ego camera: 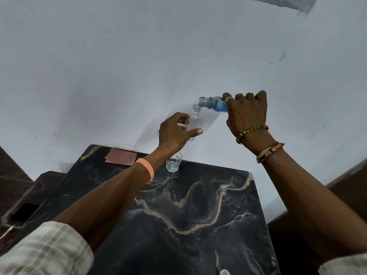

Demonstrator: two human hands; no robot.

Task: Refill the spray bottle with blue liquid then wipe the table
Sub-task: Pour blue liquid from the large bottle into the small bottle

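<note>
My left hand (176,132) grips a small clear spray bottle (195,120) with its cap off, held upright in the air above the far edge of the table. My right hand (246,112) holds a bottle of blue liquid (215,104) tipped sideways. Its open mouth sits just above and right of the clear bottle's neck. The blue liquid lies pooled in the tipped bottle's body. No stream between the two mouths can be made out. Most of the blue bottle is hidden behind my fingers.
A dark marble-patterned table (198,215) lies below my arms. On it stand a small glass of clear liquid (174,162) and a pink cloth (121,156) at the far left. A white cap-like object (224,272) shows at the near edge. A white wall is behind.
</note>
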